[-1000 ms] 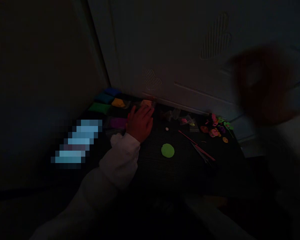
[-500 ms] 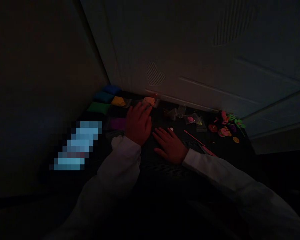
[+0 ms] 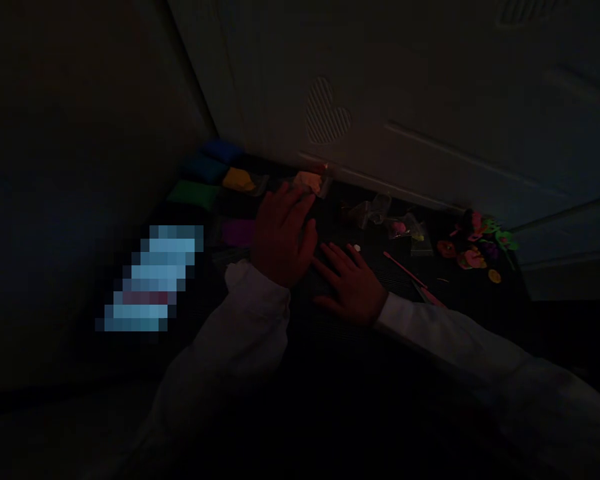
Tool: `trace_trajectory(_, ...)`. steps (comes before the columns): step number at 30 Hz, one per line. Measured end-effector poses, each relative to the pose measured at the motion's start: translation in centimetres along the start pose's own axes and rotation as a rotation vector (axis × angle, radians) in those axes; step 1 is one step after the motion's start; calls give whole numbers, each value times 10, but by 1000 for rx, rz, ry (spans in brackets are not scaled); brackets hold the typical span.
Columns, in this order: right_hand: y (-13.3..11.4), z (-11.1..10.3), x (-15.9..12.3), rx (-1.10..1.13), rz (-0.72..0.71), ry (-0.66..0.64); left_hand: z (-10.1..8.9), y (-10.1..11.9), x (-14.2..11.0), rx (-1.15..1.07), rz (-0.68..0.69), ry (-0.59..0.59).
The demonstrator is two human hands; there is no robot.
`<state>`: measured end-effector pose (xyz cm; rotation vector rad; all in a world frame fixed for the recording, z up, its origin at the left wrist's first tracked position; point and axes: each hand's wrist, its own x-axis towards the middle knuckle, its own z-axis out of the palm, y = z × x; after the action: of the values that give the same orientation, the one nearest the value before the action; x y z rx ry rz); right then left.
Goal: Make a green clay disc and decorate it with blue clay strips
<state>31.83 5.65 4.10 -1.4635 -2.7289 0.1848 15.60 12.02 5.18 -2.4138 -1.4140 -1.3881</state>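
Note:
In the dim head view, my left hand has its fingers stretched out over the dark table. Its fingertips reach close to a peach-coloured packet, and a purple packet lies partly behind its left side. My right hand rests flat on the table with fingers spread, nothing held in it. Just beyond its fingertips is a small white piece. To its right lies a thin pink stick tool. A white lump shows beside my left cuff.
Blue packets, a green packet and a yellow packet lie at the back left. A bright blurred-out screen is at left. Small clear bags and colourful flower-like pieces sit right, before a pale panel.
The view has shifted a little, moving the table items to the right or upward in the picture, and it is darker. Both hands keep nearly the same pose on the table.

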Motion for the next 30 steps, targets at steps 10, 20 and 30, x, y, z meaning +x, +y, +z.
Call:
trace_trajectory(10,4,-1,-4,77,-3,28,5,0,-2,-25,24,16)
trace_trajectory(20,14,-36,4,172,-14,114,7,-1,-2,-66,37,68)
trace_trajectory(30,-5,5,14,-13,-44,3,6,-1,-2,-57,-11,57)
